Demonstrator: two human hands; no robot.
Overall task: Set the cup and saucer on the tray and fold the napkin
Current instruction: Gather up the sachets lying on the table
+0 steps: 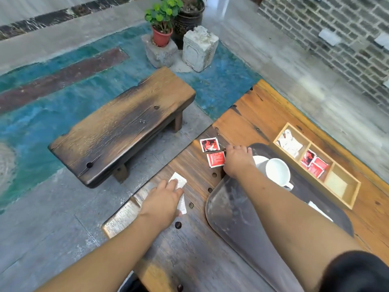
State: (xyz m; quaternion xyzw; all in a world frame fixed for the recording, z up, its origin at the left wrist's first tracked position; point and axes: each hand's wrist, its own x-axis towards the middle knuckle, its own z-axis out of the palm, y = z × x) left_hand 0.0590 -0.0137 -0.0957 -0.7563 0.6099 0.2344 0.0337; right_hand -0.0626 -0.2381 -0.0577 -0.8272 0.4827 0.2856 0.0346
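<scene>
The left hand (166, 200) is lying flat, fingers spread, pressing a white napkin (180, 187) onto the worktop (195, 249); the napkin is peeking out past the fingertips and along the thumb side, looking thin and slightly crinkled. The right hand (236, 160) is reaching across the tray (233, 211) with its fingers curled down at the tray's far edge, just beside a red packet (215, 159); whether it is pinching anything cannot be told.

The tray is lying on the worktop, dark, smooth and glossy, with rounded corners. A white cup (277, 172) is sitting on it, round, glazed, its handle pointing toward the camera. A white saucer (260, 162) is showing beside and partly behind the cup, also on the tray, touching or nearly touching it. A small white strip is lying on the tray's right part, half hidden by the forearm.

The worktop is weathered wood, orange-brown grading to grey, dotted with round dark holes. Two square red packets are lying on it, the second (209, 145) just beyond the first. A pale wooden box (345, 204) with three compartments is standing right of the tray: white packets in the far one, red packets in the middle one, and a pale patch in the near one. A dark, scorched-looking wooden bench (122, 127) is standing on the floor beyond the worktop.
</scene>
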